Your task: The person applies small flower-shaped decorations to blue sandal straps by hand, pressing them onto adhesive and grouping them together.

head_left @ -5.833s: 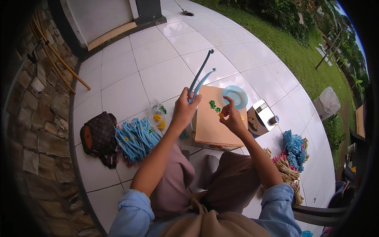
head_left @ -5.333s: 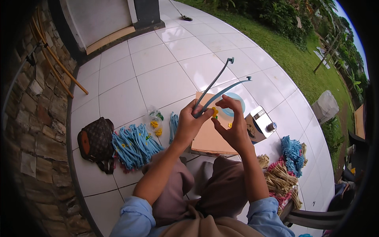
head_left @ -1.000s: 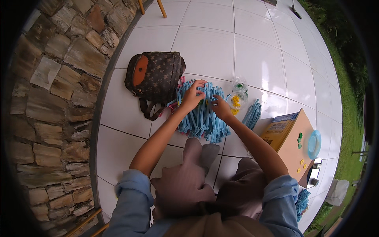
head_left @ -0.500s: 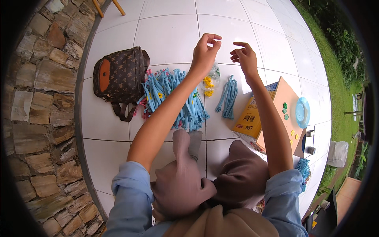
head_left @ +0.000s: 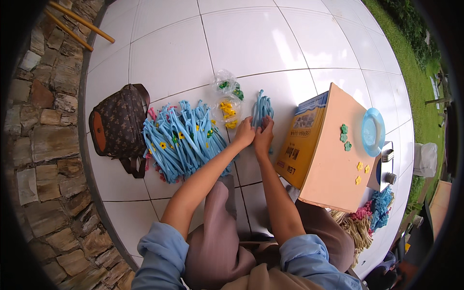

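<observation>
My left hand [head_left: 245, 134] is closed at the left edge of a small bundle of light blue strips [head_left: 263, 105] lying on the tiles. My right hand [head_left: 264, 137] grips the same bundle's near end, close beside the left, and covers part of it. Both hands' fingertips are partly hidden among the strips. To the left lies a large pile of similar blue strips [head_left: 181, 145], with yellow and green flower pieces on some and pink bits at its edge. Just beyond my left hand are clear plastic bags with yellow flower pieces [head_left: 228, 110] and green flower pieces [head_left: 237, 92].
A yellow carton [head_left: 302, 150] topped by a tan board [head_left: 333, 164] stands at right, carrying green and yellow flowers and a light blue dish [head_left: 372, 131]. A brown patterned backpack [head_left: 118, 125] lies left near the stone wall [head_left: 53, 145]. More coloured strips [head_left: 382, 208] lie behind the carton.
Both hands have come down from mid-air, empty and apart, to the small blue bundle and taken hold of it. The whole view has shifted.
</observation>
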{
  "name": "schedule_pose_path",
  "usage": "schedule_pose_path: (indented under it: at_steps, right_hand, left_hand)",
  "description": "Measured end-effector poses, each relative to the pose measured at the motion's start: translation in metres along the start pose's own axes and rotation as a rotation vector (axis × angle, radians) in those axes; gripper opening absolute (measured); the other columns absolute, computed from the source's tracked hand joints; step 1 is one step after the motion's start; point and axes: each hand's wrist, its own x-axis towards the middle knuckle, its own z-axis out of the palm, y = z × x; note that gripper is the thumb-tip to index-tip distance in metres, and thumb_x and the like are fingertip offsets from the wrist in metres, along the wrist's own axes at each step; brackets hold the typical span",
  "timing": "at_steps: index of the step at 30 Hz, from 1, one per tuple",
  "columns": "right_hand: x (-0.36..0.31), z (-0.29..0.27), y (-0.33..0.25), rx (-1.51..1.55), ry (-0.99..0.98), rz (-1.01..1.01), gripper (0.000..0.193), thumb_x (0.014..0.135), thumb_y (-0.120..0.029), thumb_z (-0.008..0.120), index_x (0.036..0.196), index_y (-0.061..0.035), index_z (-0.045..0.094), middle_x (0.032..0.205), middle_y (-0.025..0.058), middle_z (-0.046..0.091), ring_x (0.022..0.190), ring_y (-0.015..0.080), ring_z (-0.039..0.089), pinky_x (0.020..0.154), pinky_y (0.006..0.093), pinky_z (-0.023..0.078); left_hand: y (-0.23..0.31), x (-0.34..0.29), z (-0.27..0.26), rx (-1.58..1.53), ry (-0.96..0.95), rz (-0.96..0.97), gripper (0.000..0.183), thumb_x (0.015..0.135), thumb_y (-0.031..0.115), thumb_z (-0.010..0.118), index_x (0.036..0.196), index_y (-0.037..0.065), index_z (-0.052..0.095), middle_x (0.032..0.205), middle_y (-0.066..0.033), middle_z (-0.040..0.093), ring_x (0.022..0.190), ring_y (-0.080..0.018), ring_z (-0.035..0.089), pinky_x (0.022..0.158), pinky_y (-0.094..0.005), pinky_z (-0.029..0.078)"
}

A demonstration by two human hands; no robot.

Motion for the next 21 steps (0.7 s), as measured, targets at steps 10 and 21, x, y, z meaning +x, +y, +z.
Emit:
schedule_pose_path:
  at_steps: [10,21]
  right_hand:
    - [-0.003,0.005,-0.022,0.003,-0.031,0.066,0.048,0.077,0.000,0.055,0.122,-0.0016,0.038,0.091,0.0094,0.051,0.082,0.0192,0.050,0.073,0.0314,0.041]
    - [-0.054,-0.074,-0.213,0.515,0.000,-0.249,0.058,0.077,0.007,0.049,0.128,-0.0045,0.023,0.094,0.0060,0.046,0.089,0.0109,0.046,0.070,0.0208,0.041]
  left_hand:
    - [0.028,-0.007,-0.007,-0.701,0.018,-0.491,0.028,0.090,0.023,0.044,0.105,0.000,0.052,0.094,-0.0077,0.057,0.084,-0.0135,0.054,0.074,-0.0249,0.043]
    - [0.214,-0.085,-0.101,-0.779,0.068,0.112,0.027,0.092,0.026,0.042,0.102,0.004,0.056,0.084,-0.0012,0.055,0.070,-0.0058,0.049,0.058,-0.0187,0.038]
